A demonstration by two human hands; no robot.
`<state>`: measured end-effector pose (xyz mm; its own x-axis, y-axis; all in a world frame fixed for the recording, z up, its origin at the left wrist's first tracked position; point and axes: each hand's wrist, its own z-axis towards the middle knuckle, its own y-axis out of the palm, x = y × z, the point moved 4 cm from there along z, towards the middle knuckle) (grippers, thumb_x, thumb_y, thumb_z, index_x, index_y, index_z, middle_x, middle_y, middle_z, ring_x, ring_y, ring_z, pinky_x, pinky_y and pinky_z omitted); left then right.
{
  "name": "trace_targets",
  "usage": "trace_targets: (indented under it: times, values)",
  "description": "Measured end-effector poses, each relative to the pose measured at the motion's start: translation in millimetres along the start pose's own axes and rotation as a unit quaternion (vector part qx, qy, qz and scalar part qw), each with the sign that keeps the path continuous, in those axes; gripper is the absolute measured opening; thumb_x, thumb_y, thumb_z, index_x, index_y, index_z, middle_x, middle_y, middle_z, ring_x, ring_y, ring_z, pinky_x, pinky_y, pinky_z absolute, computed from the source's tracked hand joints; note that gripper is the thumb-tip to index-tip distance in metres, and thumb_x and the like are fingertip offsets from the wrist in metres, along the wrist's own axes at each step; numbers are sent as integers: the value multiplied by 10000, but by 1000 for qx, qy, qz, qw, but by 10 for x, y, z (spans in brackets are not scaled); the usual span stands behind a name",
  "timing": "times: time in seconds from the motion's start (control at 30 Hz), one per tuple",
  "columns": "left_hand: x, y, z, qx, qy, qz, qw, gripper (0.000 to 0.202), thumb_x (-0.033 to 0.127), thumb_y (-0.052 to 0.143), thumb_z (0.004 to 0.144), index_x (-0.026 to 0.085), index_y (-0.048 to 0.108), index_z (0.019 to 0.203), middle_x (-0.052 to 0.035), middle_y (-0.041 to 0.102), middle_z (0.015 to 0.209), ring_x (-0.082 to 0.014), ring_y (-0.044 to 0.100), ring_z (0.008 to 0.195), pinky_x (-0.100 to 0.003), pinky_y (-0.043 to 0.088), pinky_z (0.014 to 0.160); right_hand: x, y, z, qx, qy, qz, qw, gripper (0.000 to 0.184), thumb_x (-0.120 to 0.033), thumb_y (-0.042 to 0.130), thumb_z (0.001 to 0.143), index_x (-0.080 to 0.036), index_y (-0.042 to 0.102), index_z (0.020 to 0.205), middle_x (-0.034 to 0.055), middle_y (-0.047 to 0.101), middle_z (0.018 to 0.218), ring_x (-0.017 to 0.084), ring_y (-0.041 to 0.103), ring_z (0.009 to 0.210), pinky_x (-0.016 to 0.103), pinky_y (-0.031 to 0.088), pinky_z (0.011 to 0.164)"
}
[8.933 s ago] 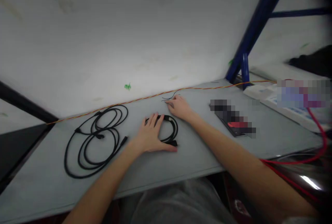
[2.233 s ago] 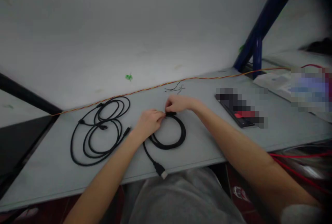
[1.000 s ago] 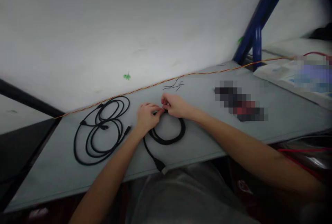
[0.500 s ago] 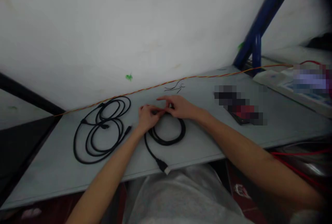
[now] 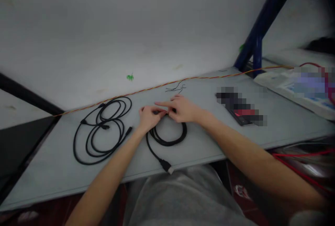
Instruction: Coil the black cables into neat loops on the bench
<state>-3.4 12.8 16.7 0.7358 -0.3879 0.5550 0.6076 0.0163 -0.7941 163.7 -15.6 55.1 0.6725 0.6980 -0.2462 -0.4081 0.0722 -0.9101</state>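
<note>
My left hand (image 5: 151, 118) and right hand (image 5: 181, 110) meet, curled, on top of the black cable coil (image 5: 167, 143), though I can't tell if either is gripping it. The cable should be light, soft and springy, so I'd take hold at the stiffer plug (image 5: 166, 165) below my hands. A second coil (image 5: 86, 142) lies left of my left hand.

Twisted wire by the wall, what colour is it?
Twisted wire looks orange and yellow, best in the head view.

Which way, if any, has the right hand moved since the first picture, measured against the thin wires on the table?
Yes: the right hand has drawn back from the thin wires, toward the person, to the small black cable coil.
</note>
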Motion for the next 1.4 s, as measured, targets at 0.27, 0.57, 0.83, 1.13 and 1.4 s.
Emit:
trace_targets:
  times: [0.27, 0.57, 0.83, 1.13, 1.4]
  values:
    - [-31, -17, 65, -74, -98, 25, 992, 212, 319, 642, 912, 233, 835, 920, -56, 792, 1062, -264, 674, 1076, -480, 348, 1129, -488, 130, -50, -46, -44, -114, 991, 804, -144, 537, 875, -93, 278, 1634, 164, 770, 1033, 267, 683, 845, 413, 400, 917]
    - [-64, 67, 115, -28, -163, 2, 986, 139, 412, 760, 785, 323, 854, 834, -22, 762, 1125, -318, 607, 1176, -539, 298, 1149, 300, 99, -57, 13, 86, 68, 994, 265, -320, 616, 955, -195, 810, 1085, 88, 739, 996, 217, 655, 891, 300, 443, 796]
    - [-29, 67, 120, -29, -172, 20, 984, 160, 407, 766, 772, 294, 859, 838, -57, 779, 1067, -346, 592, 1184, -533, 307, 1129, 269, 170, -46, -53, 82, 86, 991, 257, -390, 665, 954, -228, 818, 1082, 53, 725, 946, 173, 611, 773, 273, 391, 718]
    - [0, 58, 89, -19, -189, 33, 981, 185, 399, 759, 768, 266, 852, 859, -66, 764, 1082, -319, 605, 1166, -466, 360, 1114, 48, 133, -55, -70, 8, -97, 993, 270, -333, 575, 1028, -172, 774, 1112, 116, 699, 1068, 242, 628, 969, 351, 384, 893]
    - [30, 24, 41, 60, -192, 80, 976, 478, 385, 783, 753, 435, 742, 1227, -21, 517, 1476, -348, 447, 1382, -508, 294, 1196, 168, 226, 2, -47, -1, -65, 997, 246, -335, 590, 1024, -197, 782, 1094, 98, 689, 1063, 235, 622, 977, 347, 400, 876]
